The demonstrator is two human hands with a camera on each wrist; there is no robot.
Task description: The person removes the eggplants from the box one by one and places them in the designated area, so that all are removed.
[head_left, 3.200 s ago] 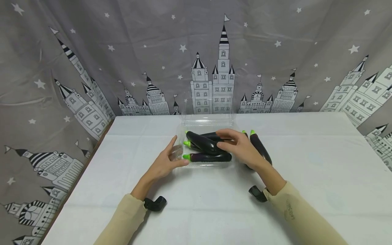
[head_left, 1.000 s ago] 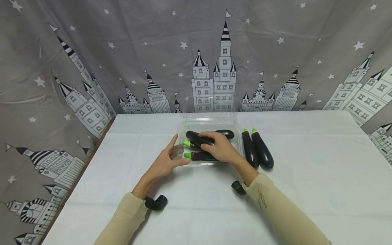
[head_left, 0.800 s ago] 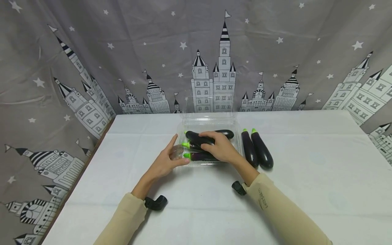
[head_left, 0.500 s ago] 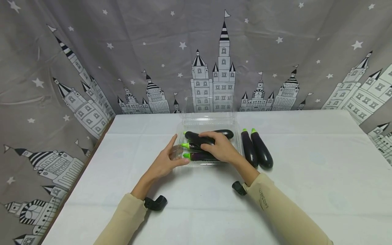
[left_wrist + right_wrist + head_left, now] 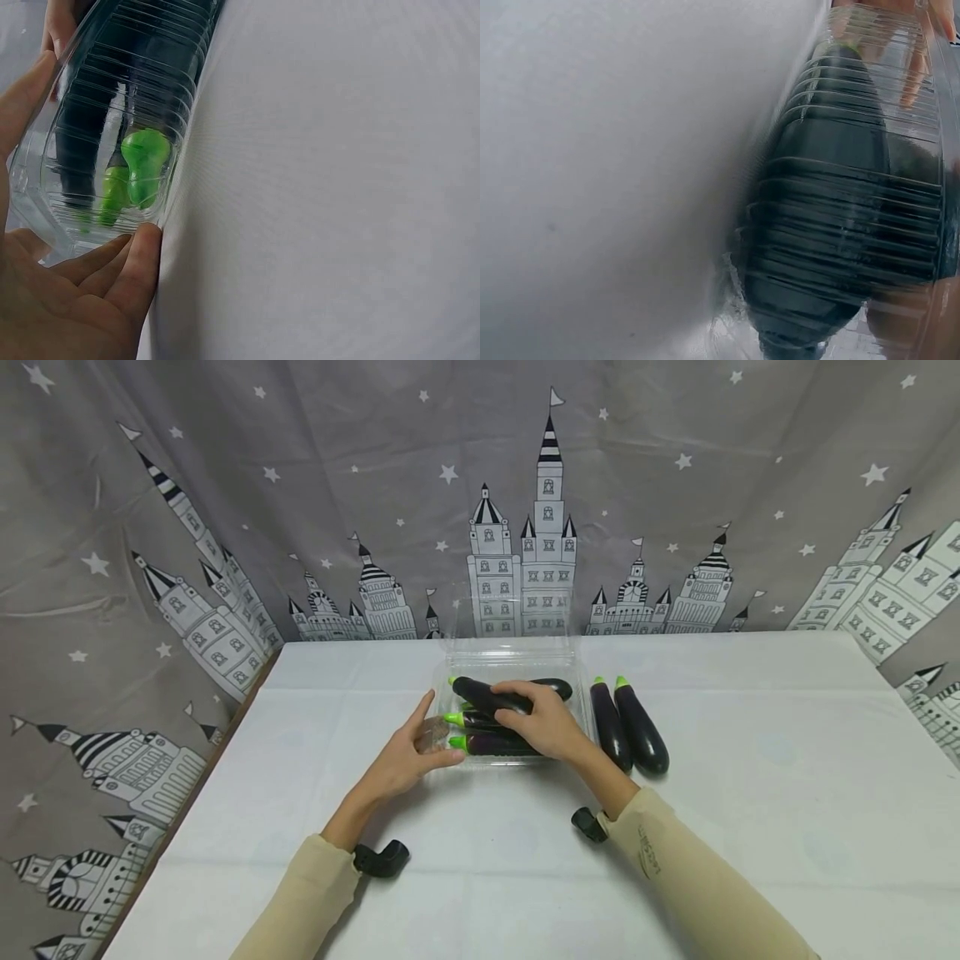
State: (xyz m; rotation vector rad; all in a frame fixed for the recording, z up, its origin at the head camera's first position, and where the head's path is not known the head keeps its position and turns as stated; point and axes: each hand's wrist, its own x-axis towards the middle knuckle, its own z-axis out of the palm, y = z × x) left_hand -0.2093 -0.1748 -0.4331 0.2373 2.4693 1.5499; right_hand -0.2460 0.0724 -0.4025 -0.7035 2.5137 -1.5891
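Observation:
A hinged clear plastic container (image 5: 588, 718) stands near the table's far edge with its lid (image 5: 513, 649) raised. My right hand (image 5: 551, 722) reaches in and grips a dark eggplant (image 5: 480, 695) by its right part, fingers on the far side and thumb on the near one. Beneath it lie other eggplants, one with a green cap (image 5: 454, 719) and another along the front wall (image 5: 491, 744). My left hand (image 5: 401, 760) rests against the container's left end, thumb and fingers spread. In the left wrist view, its fingertips (image 5: 148, 238) touch the ribbed plastic.
Two more eggplants, one nearer (image 5: 611, 727) and one farther right (image 5: 642, 727), lie side by side on the white cloth right of the container. A grey castle-print curtain (image 5: 420, 468) hangs behind the table.
My right hand has shifted left from the container's right end onto the upper eggplant. In the last half second that eggplant rises slightly at its stem end. My left hand stays put.

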